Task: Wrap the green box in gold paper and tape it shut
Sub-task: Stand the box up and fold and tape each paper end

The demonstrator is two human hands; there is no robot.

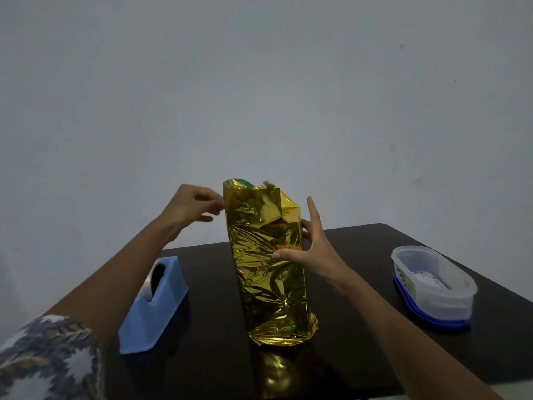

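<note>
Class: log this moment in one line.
gold paper: top open | green box: peeking out | left hand: at top edge | right hand: grips side

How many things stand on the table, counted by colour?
Gold: 1, parcel
Blue: 1, tape dispenser
Clear on a blue lid: 1, tub
Total: 3

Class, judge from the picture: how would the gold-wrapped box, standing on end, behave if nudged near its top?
Tall on a narrow base, the gold-wrapped box would probably tip rather than slide; the right hand steadies its side. The gold paper looks crinkled and loose at the top, so it likely crumples when pressed. Its glossy surface may be slippery.
</note>
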